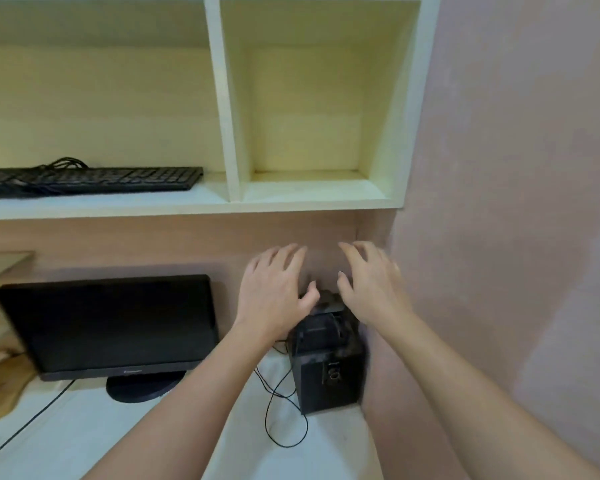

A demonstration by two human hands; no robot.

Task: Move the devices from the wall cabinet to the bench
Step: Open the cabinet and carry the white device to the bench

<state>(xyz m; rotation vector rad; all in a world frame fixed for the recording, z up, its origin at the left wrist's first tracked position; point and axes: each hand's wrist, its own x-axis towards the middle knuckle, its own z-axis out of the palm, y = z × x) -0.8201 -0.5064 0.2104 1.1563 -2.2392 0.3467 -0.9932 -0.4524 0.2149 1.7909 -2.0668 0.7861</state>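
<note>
Hands: left hand (274, 292) and right hand (368, 285) are both raised side by side in front of the pink wall, fingers spread and loose, palms facing away, gripping nothing.
Hand position: they hover above the black speaker box, apart from each other; the left thumb and the right thumb sit close over the small dark item on the box's top, and contact there cannot be told because of blur.
Speaker box (328, 372): black, upright, standing on the white bench in the far right corner, just beside the right wall; a round knob shows on its near face.
Small dark item (328, 301): rests on top of the speaker box, partly hidden between the hands; its kind cannot be told.
Cable (278, 407): thin and black, looping loosely on the bench to the near left of the speaker box.
Monitor (108, 327): black, screen dark, standing on its round foot on the bench, left of the speaker box and well apart from the hands.
Bench (84, 431): white surface, carrying the monitor, speaker box and cable.
Keyboard (90, 180): black, lying flat in the left compartment of the wall cabinet, its cord bunched behind it.
Wall cabinet (222, 98): cream, open-fronted, mounted above the bench.
</note>
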